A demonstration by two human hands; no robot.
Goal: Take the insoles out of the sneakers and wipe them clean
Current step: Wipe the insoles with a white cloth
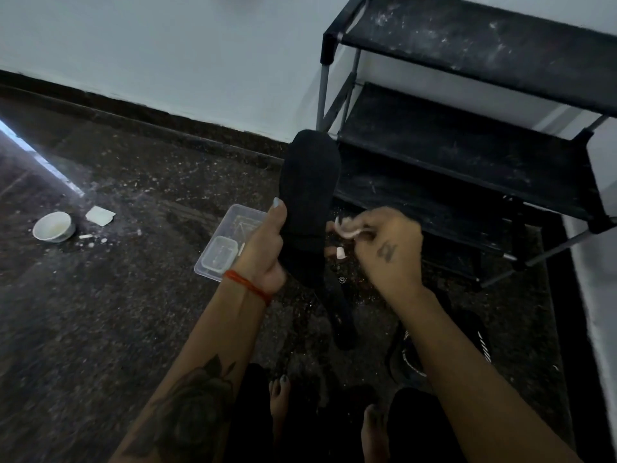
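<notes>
Speckled dark floor (pixel 117 312), pale wall (pixel 167 45)

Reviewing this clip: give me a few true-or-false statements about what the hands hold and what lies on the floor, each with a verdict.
1. The left hand grips a black insole. True.
2. The right hand is empty. False: it pinches a small white wipe.
3. A white bowl sits on the floor at the left. True.
4. The insole lies flat on the floor. False: it is held up, toe end pointing toward the wall.
5. The clear plastic container sits on the black rack. False: it is on the floor, behind the left hand.
</notes>
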